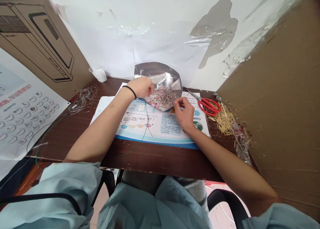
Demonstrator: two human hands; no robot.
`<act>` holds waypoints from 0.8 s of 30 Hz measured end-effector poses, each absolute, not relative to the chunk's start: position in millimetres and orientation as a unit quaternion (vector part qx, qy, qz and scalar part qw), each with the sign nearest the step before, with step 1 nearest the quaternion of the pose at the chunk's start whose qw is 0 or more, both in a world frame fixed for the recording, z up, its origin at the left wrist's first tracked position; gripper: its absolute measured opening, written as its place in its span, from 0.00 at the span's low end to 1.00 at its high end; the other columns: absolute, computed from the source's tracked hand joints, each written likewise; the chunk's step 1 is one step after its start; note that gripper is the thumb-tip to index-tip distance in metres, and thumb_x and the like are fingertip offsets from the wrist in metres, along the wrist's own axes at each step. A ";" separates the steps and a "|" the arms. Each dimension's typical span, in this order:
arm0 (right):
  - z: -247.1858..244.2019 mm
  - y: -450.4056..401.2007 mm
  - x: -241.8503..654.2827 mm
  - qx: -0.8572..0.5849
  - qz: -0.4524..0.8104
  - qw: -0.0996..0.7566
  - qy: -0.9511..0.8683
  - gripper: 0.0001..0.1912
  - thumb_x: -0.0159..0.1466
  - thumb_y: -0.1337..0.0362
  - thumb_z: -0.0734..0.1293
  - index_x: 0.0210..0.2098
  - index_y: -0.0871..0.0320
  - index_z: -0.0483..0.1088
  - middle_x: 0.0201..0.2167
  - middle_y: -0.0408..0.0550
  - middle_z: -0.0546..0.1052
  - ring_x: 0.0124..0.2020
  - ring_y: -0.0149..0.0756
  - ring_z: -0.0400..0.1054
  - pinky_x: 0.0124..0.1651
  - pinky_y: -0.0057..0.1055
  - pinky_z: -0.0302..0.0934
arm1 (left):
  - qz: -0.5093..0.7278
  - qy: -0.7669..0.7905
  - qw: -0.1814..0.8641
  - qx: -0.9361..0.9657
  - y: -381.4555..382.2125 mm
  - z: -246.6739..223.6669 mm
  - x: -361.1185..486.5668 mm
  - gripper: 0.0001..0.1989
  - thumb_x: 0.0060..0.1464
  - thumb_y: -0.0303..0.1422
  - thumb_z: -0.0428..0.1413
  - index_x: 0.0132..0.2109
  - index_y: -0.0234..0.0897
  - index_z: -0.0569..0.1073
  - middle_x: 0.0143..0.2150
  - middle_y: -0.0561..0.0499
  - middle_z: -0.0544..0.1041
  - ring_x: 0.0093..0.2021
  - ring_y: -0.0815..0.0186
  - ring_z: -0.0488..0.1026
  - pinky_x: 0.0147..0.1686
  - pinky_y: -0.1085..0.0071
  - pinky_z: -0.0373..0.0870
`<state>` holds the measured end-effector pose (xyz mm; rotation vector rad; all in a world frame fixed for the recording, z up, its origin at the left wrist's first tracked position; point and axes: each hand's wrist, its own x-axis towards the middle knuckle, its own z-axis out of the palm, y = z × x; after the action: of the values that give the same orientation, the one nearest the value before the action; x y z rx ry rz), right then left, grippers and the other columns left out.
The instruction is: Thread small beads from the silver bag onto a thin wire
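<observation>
My left hand (143, 87) is closed in a pinch over the left side of an open silvery bag (168, 78). Many tiny pink, white and red beads (162, 97) fill the lower part of the bag. Below that hand a thin dark thread (147, 120) hangs down over the printed booklet (160, 139); whether the fingers grip it cannot be made out. My right hand (185, 113) is at the bag's lower right edge, thumb and forefinger pressed together. What they hold, if anything, is too small to see.
Red-handled scissors (209, 106) lie to the right, partly over a pile of thin gold sticks (225, 120). Crumpled clear plastic (241, 139) is beside them. Tangled thread (83, 98) lies on the left. Cardboard walls (282, 98) and a white back panel (160, 28) enclose the table.
</observation>
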<state>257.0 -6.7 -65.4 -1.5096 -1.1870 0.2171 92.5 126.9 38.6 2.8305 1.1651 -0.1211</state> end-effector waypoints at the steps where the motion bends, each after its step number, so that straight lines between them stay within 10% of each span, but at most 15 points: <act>1: -65.0 -7.0 256.8 -0.643 0.094 0.568 -0.505 0.03 0.61 0.65 0.62 0.31 0.54 0.66 0.31 0.45 0.74 0.35 0.34 0.69 0.44 0.35 0.64 | -0.052 0.388 0.032 0.920 125.6 39.3 92.6 0.13 0.46 0.24 0.55 0.38 0.38 0.81 0.40 0.49 0.80 0.41 0.63 0.74 0.44 0.71 0.68; 24: -65.6 -7.7 256.7 -0.642 0.097 0.575 -0.498 0.02 0.61 0.65 0.62 0.31 0.54 0.67 0.31 0.45 0.75 0.35 0.34 0.69 0.45 0.36 0.64 | -0.049 0.433 -0.022 0.900 111.8 31.0 102.1 0.10 0.51 0.26 0.55 0.39 0.36 0.79 0.38 0.43 0.77 0.42 0.58 0.73 0.45 0.63 0.68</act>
<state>256.7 -7.7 -65.6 -1.5034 -1.1665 0.2271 102.1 111.8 31.0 2.8679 1.3801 -0.1572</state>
